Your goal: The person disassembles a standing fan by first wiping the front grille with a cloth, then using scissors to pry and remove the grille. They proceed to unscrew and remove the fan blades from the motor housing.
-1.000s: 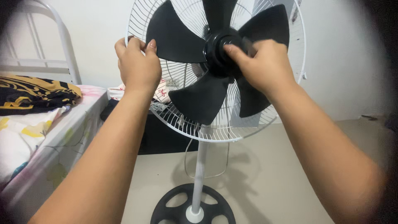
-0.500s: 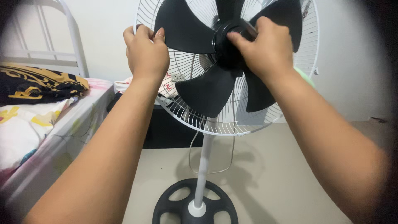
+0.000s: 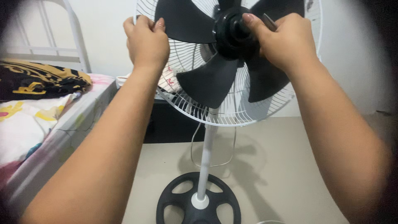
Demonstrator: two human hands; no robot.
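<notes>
Fan blades (image 3: pixel 207 87) sit bare on the pole (image 3: pixel 206 157), front guard off. Left hand (image 3: pixel 147 41) is closed on the rear grille (image 3: pixel 232 118) rim; right hand (image 3: pixel 286 39) pinches the black hub cap (image 3: pixel 232 35). Cap and blades remain mounted.

Soft, even indoor light, fairly bright, with no glare. Below the hands, the fan (image 3: pixel 226 62) throws a faint, diffuse shadow on the pale floor (image 3: pixel 269 166). Dark vignetting rounds off the corners beyond both forearms. The forearms nearest the camera look slightly soft and stretched by the wide lens.
</notes>
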